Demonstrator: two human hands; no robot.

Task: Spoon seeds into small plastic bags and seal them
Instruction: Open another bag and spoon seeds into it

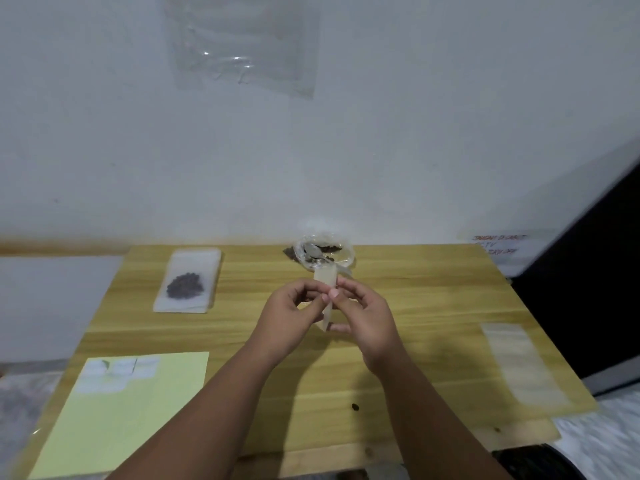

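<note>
Together, the fingers of the left hand (287,313) and right hand (367,320) pinch a small plastic bag (325,277) above the tabletop (433,299), near the open seed bag (323,252). Red handwriting on the wall note (498,244) is too blurred to read.

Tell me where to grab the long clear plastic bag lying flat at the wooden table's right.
Pinch the long clear plastic bag at its near right corner, coming from the wooden table's right edge. It lies flat, so fingers cannot close round its middle; that corner sits nearest the edge and could probably be slid off. The right hand must first release the small clear bag.
</note>
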